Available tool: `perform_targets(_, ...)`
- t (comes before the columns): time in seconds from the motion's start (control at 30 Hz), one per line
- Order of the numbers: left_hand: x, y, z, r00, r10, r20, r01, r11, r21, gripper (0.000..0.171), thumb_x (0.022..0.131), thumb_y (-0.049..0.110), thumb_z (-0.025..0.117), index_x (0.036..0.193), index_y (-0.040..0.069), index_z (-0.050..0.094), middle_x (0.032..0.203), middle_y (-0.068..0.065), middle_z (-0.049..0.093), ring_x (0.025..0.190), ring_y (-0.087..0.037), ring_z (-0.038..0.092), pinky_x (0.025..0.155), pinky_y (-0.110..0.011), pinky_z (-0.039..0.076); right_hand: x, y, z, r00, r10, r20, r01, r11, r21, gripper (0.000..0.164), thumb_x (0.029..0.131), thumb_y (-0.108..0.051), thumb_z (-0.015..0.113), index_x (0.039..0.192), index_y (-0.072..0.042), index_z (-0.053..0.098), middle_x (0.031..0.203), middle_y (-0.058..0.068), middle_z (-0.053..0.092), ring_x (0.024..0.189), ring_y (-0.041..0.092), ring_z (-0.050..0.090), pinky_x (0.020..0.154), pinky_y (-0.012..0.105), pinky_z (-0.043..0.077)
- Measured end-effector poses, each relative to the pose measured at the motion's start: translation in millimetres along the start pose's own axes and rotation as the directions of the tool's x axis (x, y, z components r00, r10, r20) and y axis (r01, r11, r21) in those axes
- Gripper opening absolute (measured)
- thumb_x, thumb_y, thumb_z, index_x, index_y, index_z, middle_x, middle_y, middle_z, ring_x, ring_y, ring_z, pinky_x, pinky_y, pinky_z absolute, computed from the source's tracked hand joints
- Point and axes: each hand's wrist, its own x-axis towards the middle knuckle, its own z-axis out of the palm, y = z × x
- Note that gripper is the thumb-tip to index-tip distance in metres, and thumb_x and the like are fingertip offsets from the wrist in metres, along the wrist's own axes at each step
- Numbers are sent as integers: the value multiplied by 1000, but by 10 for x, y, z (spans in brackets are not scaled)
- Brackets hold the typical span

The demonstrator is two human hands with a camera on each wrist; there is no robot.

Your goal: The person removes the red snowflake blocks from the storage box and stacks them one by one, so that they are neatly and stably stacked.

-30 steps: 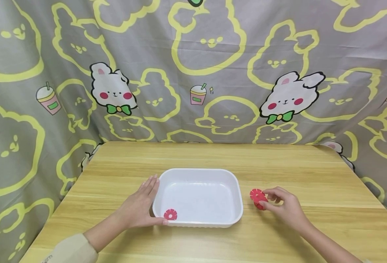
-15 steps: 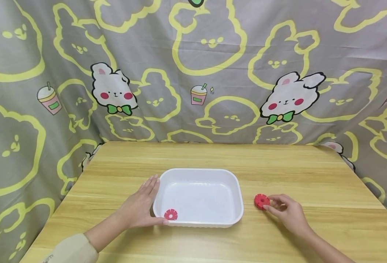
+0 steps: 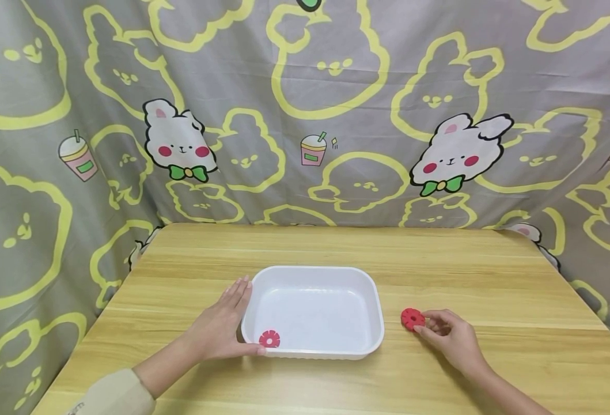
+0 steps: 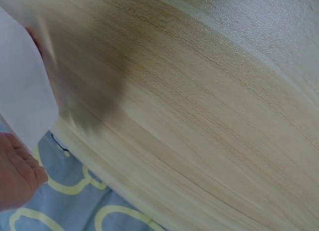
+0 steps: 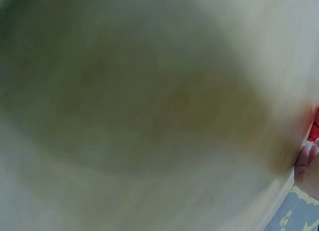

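Observation:
My right hand [image 3: 452,340] pinches a small stack of red snowflake building discs [image 3: 413,319] between thumb and fingers, right of the tray. In the right wrist view, the red notched edges of the discs [image 5: 314,128] show beside the fingertips at the right border. My left hand [image 3: 222,329] rests against the left end of the white plastic tray [image 3: 312,351], fingers straight along its outer side and thumb at the front rim. One flat red disc [image 3: 269,339] lies inside the tray at its front left corner. The left wrist view catches part of the tray [image 4: 25,81] and a hand.
Everything stands on a wood-grain table [image 3: 325,245]. A grey curtain [image 3: 294,190] with yellow outlines and cartoon rabbits hangs behind the table and along its sides. Most of the right wrist view is a blur.
A second ago the discs by my right hand lay offset, one sticking out at the upper left; now they line up in one stack. The left hand and tray have stayed put.

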Motion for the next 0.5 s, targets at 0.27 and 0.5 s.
perform_targets(0.27,-1,-1,-2,1000,8,-7,-8,1000,0,117,68,81,50,138,-11,33,147,-27,29,137,-38,30,109,-44,33,-6,34,28,999,-24,-22,24,1000,-10,23,67,1,77,89,0,69,71,-3,59,63,-11,49,55,10,49)
perform_targets(0.5,-3,-3,1,1000,16,-19,-16,1000,0,117,67,81,51,137,-11,34,147,-28,29,136,-38,31,109,-44,33,-17,46,36,998,-53,-35,53,999,-10,24,66,3,77,88,0,69,71,-1,59,62,-11,49,54,9,48)
